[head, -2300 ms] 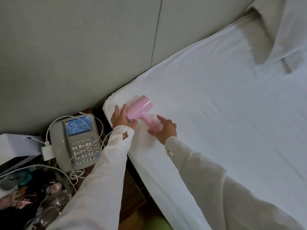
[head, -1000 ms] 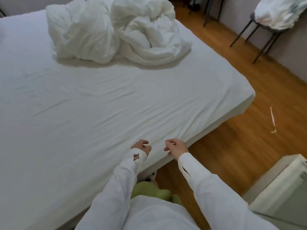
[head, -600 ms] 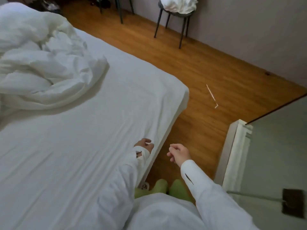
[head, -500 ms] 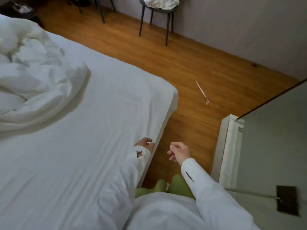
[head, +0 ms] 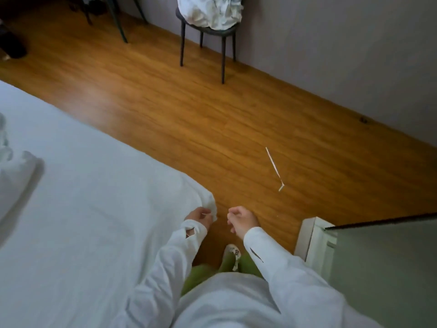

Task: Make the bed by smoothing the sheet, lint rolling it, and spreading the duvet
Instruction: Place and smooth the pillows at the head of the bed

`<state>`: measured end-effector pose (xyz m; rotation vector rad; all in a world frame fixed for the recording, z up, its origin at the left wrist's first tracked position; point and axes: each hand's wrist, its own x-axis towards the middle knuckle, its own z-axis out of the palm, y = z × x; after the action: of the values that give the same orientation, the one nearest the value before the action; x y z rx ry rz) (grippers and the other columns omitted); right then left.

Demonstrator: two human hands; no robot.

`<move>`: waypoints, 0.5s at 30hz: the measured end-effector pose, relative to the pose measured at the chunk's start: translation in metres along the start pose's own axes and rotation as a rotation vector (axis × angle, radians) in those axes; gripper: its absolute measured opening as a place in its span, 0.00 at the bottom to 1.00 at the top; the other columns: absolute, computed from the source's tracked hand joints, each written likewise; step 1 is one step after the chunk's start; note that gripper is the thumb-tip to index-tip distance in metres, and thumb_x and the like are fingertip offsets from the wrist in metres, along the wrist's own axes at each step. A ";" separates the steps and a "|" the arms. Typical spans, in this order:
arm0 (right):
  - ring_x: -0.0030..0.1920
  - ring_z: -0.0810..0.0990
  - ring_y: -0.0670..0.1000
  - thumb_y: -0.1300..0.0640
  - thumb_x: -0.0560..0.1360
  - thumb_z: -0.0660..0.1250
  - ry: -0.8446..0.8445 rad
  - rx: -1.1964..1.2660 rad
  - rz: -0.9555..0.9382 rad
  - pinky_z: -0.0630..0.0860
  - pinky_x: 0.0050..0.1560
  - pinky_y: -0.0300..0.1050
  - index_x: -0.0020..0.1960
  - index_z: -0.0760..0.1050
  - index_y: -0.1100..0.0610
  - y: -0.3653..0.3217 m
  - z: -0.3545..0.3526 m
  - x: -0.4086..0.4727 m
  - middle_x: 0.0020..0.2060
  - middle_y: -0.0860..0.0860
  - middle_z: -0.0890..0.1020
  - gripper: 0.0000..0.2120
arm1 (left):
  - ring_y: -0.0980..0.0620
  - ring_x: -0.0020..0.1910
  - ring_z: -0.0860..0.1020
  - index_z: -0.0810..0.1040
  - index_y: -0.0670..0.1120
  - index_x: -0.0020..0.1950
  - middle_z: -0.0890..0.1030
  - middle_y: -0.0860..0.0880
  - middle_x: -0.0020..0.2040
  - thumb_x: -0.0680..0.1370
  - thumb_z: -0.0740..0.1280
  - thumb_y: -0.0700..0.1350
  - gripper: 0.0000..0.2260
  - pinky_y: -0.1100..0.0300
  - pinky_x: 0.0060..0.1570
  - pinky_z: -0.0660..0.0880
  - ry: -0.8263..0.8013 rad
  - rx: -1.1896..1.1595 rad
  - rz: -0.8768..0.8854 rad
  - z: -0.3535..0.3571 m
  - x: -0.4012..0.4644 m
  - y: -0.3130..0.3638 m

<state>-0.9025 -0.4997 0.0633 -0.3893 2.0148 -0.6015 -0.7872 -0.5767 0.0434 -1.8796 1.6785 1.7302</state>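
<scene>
Sheet smooth, duvet not spread yet.
Left hand (head: 199,217) pinches sheet (head: 99,209) at bed corner; right hand (head: 242,221) loosely curled, empty; duvet (head: 13,176) bunched at left edge.

floor (head: 165,110): wood | wall (head: 331,55): grey | stool (head: 208,31): dark, possibly laundry-laden

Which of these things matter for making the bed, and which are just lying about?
Belong to the job:
white sheet
crumpled duvet
left hand, at the sheet's corner
right hand, holding nothing

Just lying about:
white strip on the floor
stool with a white bundle
</scene>
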 end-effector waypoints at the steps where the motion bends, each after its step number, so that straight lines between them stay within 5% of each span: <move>1: 0.53 0.80 0.51 0.55 0.81 0.60 0.010 -0.023 -0.020 0.79 0.53 0.47 0.62 0.73 0.51 -0.017 -0.015 0.019 0.56 0.50 0.80 0.11 | 0.47 0.49 0.80 0.77 0.49 0.58 0.81 0.45 0.52 0.78 0.63 0.44 0.10 0.55 0.54 0.77 0.013 -0.041 -0.008 0.002 0.010 0.020; 3: 0.54 0.80 0.52 0.56 0.80 0.60 0.008 -0.017 -0.035 0.79 0.57 0.50 0.61 0.74 0.50 -0.049 -0.038 0.053 0.57 0.50 0.79 0.11 | 0.47 0.45 0.81 0.78 0.48 0.55 0.82 0.45 0.50 0.78 0.63 0.43 0.07 0.56 0.47 0.79 0.033 -0.110 -0.026 0.001 0.034 0.056; 8: 0.54 0.80 0.52 0.56 0.80 0.61 -0.084 -0.110 -0.055 0.79 0.56 0.50 0.59 0.75 0.51 -0.133 -0.061 0.141 0.56 0.50 0.80 0.09 | 0.47 0.57 0.77 0.77 0.48 0.61 0.79 0.48 0.57 0.79 0.63 0.45 0.11 0.62 0.54 0.70 0.147 -0.088 -0.029 -0.029 0.116 0.126; 11: 0.54 0.79 0.52 0.56 0.80 0.62 -0.113 -0.215 -0.066 0.78 0.57 0.49 0.58 0.76 0.52 -0.192 -0.069 0.204 0.54 0.50 0.80 0.09 | 0.46 0.58 0.77 0.77 0.48 0.62 0.79 0.46 0.59 0.79 0.64 0.45 0.12 0.57 0.58 0.72 0.189 -0.167 -0.081 -0.060 0.182 0.168; 15: 0.49 0.77 0.49 0.57 0.79 0.62 -0.124 -0.295 -0.157 0.76 0.52 0.45 0.58 0.76 0.53 -0.304 -0.076 0.288 0.51 0.48 0.79 0.09 | 0.44 0.55 0.77 0.74 0.43 0.65 0.78 0.41 0.59 0.79 0.64 0.41 0.15 0.59 0.51 0.72 0.207 -0.225 -0.001 -0.129 0.266 0.243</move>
<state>-1.1008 -0.8760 0.0591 -0.7487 1.9680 -0.3642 -0.9432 -0.9254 0.0303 -2.2252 1.6034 1.8500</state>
